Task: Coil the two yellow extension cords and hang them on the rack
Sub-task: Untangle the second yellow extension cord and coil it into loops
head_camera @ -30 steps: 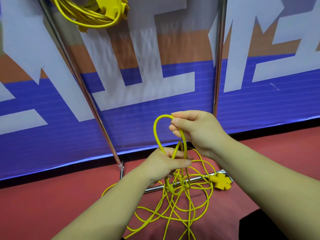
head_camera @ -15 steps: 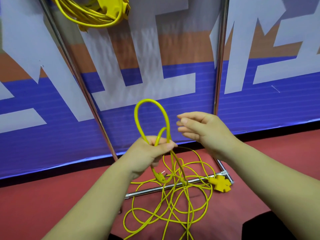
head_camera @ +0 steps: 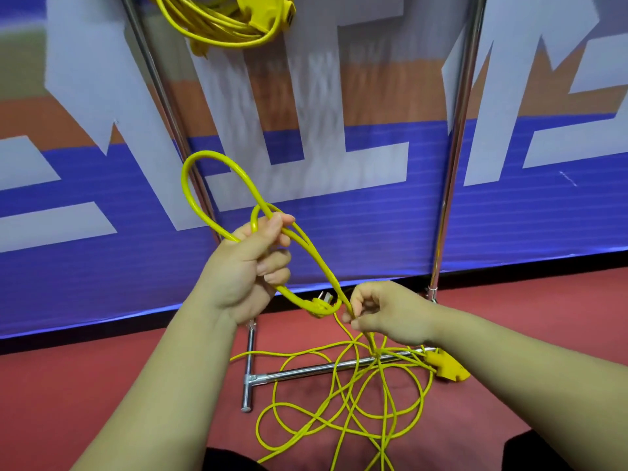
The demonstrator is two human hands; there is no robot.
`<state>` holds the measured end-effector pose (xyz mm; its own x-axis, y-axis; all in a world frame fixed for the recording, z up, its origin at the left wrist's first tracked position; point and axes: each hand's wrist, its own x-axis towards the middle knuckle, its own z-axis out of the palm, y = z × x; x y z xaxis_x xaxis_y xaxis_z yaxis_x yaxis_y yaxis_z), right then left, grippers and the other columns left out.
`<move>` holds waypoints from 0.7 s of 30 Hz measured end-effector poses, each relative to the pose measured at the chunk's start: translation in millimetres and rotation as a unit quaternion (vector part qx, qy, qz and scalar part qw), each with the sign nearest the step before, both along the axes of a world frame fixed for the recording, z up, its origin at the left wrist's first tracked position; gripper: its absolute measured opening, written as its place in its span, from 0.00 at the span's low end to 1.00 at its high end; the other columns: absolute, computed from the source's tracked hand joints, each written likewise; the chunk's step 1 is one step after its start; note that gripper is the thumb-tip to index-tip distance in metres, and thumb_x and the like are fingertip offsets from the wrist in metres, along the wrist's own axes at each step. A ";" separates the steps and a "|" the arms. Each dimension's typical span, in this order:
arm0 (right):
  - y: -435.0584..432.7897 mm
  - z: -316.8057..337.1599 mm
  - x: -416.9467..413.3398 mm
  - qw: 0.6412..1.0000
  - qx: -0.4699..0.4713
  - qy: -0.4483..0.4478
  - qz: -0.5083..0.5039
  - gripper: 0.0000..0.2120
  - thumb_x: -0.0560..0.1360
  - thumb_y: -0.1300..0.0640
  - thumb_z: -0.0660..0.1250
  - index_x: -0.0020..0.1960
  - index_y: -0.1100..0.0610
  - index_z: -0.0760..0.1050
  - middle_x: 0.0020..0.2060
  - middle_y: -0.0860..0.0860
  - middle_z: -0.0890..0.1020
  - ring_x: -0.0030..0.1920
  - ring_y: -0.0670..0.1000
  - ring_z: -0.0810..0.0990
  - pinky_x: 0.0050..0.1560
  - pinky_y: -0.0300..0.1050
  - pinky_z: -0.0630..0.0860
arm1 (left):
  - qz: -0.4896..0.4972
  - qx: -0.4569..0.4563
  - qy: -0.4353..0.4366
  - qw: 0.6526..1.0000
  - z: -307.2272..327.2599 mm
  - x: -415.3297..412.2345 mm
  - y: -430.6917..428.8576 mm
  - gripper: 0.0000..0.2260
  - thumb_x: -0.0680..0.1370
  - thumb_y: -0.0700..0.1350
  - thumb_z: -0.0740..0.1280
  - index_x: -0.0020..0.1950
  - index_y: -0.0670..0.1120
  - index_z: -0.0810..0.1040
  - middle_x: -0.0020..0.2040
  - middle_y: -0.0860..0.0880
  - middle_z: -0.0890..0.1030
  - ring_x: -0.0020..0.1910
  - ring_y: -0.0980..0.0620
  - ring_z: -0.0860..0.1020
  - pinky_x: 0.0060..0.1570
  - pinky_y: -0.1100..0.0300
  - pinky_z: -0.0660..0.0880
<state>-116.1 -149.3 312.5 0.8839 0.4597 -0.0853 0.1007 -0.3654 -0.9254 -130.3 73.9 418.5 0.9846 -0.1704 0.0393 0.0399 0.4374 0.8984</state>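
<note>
My left hand (head_camera: 249, 266) grips two loops of a yellow extension cord (head_camera: 207, 185), raised in front of the banner, with the cord's plug (head_camera: 321, 300) dangling just below the hand. My right hand (head_camera: 380, 312) pinches the same cord lower down, to the right of the plug. From there the cord drops into a loose tangle (head_camera: 343, 406) on the red floor, ending in a yellow socket block (head_camera: 448, 367). A second yellow cord (head_camera: 231, 23), coiled, hangs from the rack at the top of the view.
The chrome rack has two upright poles (head_camera: 455, 154) and a T-shaped foot bar (head_camera: 306, 370) lying on the floor under the tangle. A blue, white and orange banner (head_camera: 373, 212) stands right behind the rack. The red floor (head_camera: 85, 385) stretches left and right.
My left hand rose with the loops and a second, smaller loop now sits in it. My right hand left the loop, dropped, and took the cord lower down near the plug.
</note>
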 end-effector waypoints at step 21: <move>-23.0 2.7 38.4 0.901 0.146 0.037 -0.406 0.06 0.75 0.68 0.69 0.51 0.62 0.80 0.34 0.55 0.79 0.30 0.51 0.77 0.32 0.43 0.76 | 0.071 0.169 0.272 0.945 -39.6 18.8 16.7 0.24 0.81 0.64 0.55 0.41 0.45 0.73 0.30 0.49 0.68 0.21 0.54 0.61 0.25 0.63 0.58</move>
<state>-77.7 -172.3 315.1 0.9357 -0.3243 -0.1390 -0.1574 -0.0310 -0.9870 -111.5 90.6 378.8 0.8571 0.0527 -0.5124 0.4987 0.1644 0.8511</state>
